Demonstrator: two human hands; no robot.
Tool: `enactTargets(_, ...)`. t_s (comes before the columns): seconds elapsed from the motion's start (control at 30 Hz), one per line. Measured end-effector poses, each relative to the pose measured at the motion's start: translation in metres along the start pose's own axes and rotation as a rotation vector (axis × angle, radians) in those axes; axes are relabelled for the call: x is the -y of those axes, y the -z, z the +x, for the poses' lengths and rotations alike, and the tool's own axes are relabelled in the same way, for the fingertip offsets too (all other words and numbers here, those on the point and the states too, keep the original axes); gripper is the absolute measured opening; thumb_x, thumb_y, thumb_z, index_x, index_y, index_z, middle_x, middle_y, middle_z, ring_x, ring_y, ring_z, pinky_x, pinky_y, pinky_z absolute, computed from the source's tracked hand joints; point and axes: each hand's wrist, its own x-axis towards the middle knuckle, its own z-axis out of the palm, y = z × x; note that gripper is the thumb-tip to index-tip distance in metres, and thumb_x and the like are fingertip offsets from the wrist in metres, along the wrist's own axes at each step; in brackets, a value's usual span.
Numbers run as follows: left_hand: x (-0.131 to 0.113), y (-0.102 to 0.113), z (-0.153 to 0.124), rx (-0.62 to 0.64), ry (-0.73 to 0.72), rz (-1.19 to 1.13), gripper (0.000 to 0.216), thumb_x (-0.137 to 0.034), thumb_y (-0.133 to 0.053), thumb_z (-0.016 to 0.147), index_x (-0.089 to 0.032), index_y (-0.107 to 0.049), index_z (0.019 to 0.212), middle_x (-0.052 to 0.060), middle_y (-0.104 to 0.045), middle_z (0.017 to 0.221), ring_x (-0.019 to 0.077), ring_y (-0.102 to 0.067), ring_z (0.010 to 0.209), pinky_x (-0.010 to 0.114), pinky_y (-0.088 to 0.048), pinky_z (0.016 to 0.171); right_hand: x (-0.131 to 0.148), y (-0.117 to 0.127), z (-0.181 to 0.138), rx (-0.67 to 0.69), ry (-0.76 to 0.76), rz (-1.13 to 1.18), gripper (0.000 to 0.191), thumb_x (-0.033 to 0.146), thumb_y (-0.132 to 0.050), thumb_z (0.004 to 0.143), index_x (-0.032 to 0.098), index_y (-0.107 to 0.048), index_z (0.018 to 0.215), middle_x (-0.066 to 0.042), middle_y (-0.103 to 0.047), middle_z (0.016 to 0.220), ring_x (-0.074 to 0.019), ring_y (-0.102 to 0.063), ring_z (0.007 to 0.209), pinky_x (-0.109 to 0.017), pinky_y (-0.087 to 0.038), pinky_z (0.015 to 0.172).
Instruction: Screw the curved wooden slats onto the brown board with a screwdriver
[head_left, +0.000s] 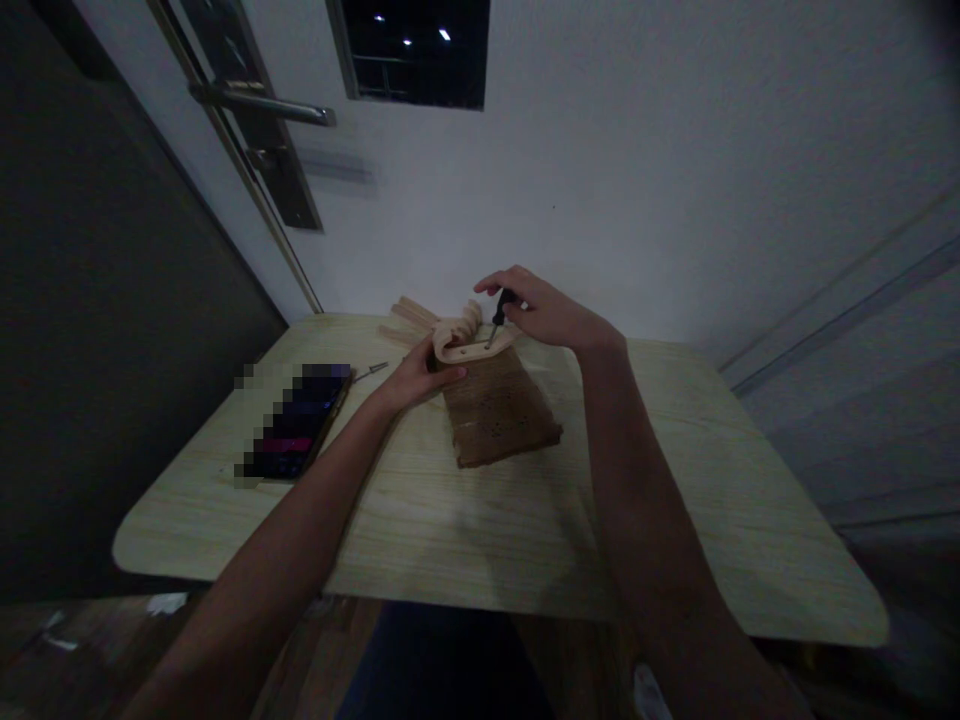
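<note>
My right hand is closed around the black handle of a small screwdriver, whose tip points down onto a pale curved wooden piece. My left hand grips the left end of that curved piece, thumb on its front. The piece rests on the far end of a dark brown wooden board that lies on the light wood table.
Several pale wooden slats lie behind the board near the wall. A blurred-out phone lies at the table's left, with a small metal screw or bit beside it. A door with a metal handle stands at the left.
</note>
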Motion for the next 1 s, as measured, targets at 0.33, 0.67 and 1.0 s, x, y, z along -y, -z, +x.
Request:
enactTargets(0.33, 0.01, 0.001, 0.001, -0.045, -0.138, 0.126, 0.066, -0.049, -0.074, 0.077, -0.018, -0.041, 0.125, 0.014, -0.054, 0.13, 0.0307, -0.051, 0.126, 0.049, -0.038, 0.111, 0.02, -0.011, 0.009, -0.166, -0.118, -0.184, 0.011, 0.027, -0.066, 0.086, 0.018, -0.064, 0.08, -0.002, -0.065, 0.077, -0.0159, -0.056, 0.072, -0.03, -0.042, 0.073)
enactTargets(0.67, 0.005, -0.003, -0.003, -0.036, -0.225, 0.149, 0.078, -0.042, -0.068, 0.085, -0.024, -0.022, 0.145, 0.016, -0.056, 0.132, 0.0305, -0.057, 0.122, 0.056, -0.041, 0.108, 0.007, -0.016, 0.008, -0.209, -0.079, -0.284, 0.032, 0.015, -0.044, 0.094, 0.016, -0.065, 0.118, -0.011, -0.07, 0.111, -0.0208, -0.064, 0.095, -0.036, -0.047, 0.089)
enactTargets(1.0, -0.001, -0.002, -0.002, -0.033, -0.25, 0.236, 0.065, -0.041, -0.064, 0.086, -0.024, -0.034, 0.142, 0.014, -0.048, 0.143, 0.0313, -0.054, 0.127, 0.054, -0.043, 0.108, 0.017, -0.003, 0.005, -0.288, -0.117, -0.187, 0.009, 0.024, -0.069, 0.082, 0.02, -0.066, 0.09, -0.002, -0.066, 0.082, -0.0164, -0.059, 0.073, -0.03, -0.045, 0.073)
